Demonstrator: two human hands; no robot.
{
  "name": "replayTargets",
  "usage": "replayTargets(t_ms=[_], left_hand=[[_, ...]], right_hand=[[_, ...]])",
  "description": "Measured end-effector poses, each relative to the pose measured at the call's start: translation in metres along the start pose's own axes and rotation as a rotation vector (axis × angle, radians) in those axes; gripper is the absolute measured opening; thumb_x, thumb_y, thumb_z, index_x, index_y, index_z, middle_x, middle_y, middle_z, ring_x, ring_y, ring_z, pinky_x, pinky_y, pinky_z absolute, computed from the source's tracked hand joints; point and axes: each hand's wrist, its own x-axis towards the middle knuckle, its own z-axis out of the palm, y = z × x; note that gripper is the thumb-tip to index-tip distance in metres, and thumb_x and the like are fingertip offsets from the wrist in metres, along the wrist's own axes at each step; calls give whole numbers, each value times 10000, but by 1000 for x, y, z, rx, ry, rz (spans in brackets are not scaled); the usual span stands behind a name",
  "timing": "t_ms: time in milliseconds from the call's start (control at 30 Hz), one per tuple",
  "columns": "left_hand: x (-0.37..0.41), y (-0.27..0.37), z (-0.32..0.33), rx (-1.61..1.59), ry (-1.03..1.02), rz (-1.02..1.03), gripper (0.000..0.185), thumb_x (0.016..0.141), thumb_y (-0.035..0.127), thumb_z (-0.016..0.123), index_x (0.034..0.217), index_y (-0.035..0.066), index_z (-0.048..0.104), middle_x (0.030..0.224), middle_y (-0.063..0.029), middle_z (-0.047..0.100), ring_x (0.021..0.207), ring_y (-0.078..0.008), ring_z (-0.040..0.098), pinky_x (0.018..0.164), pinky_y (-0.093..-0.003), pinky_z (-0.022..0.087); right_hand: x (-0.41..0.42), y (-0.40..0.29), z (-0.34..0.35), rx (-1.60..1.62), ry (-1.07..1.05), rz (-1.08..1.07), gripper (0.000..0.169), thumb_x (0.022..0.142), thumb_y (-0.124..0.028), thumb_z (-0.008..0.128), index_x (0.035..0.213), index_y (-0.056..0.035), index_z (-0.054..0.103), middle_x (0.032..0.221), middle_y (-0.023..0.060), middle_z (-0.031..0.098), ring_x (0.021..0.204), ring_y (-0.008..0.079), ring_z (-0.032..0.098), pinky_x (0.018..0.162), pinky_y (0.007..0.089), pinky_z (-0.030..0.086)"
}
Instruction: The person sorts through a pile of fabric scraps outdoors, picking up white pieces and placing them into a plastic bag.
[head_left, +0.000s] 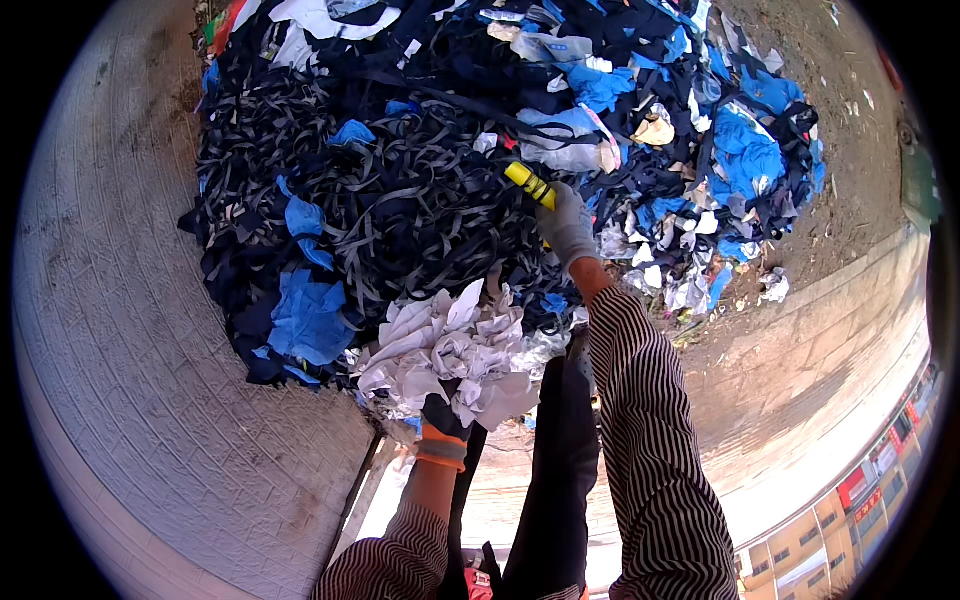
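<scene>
My left hand (444, 421), in a dark glove with an orange cuff, grips a large bunch of crumpled white paper (457, 345) at the bottom edge of the scrap pile. The paper hides most of its fingers. My right hand (568, 221), in a light grey glove, is closed around a yellow cylindrical handle (531, 185) with black markings, held over the pile. What the handle belongs to cannot be told. Under both hands lies a heap of dark fabric strips (405, 202), mixed with blue sheet scraps (306, 315) and clear plastic (570, 142).
A pale brick wall (150, 315) rises along the left of the heap. Bare dirt and paving (810, 322) lie to the right, with a green object (919, 180) at the far right edge. My dark-clothed legs (559, 480) stand just below the pile.
</scene>
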Motion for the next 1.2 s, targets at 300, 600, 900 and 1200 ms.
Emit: replayTargets(t_ms=[300, 600, 900, 1200], left_hand=[[-90, 8, 57, 10, -375, -404, 534, 965, 320, 472, 1434, 84, 374, 1452, -119, 423, 1304, -316, 426, 1094, -440, 352], [-132, 22, 108, 602, -635, -625, 562, 970, 394, 432, 1441, 94, 374, 1480, -107, 392, 1352, -335, 368, 1130, -490, 288], [-125, 3, 182, 828, -622, -547, 574, 975, 448, 406, 1442, 115, 378, 1477, -103, 396, 1348, -329, 376, 1125, -492, 291], [-128, 35, 128, 435, -577, -444, 611, 984, 529, 319, 1450, 136, 361, 1473, -102, 401, 1340, -348, 383, 1103, -506, 312]], right_hand=[[-245, 121, -187, 1697, 163, 635, 296, 940, -185, 598, 1186, -41, 519, 1014, 76, 625, 981, 219, 633, 855, 362, 529], [-465, 180, -185, 2358, 739, 1168, 474, 899, -358, 645, 1196, -24, 488, 1050, 104, 611, 935, 219, 622, 802, 329, 534], [-778, 285, -305, 1809, 1683, 1317, 1123, 733, -727, 638, 1500, -95, 114, 1430, 244, 378, 1236, 357, 495, 909, 357, 474], [-488, 245, -181, 1516, 334, 1209, 348, 977, -350, 503, 1224, -121, 591, 826, 44, 669, 655, 123, 584, 549, 269, 490]])
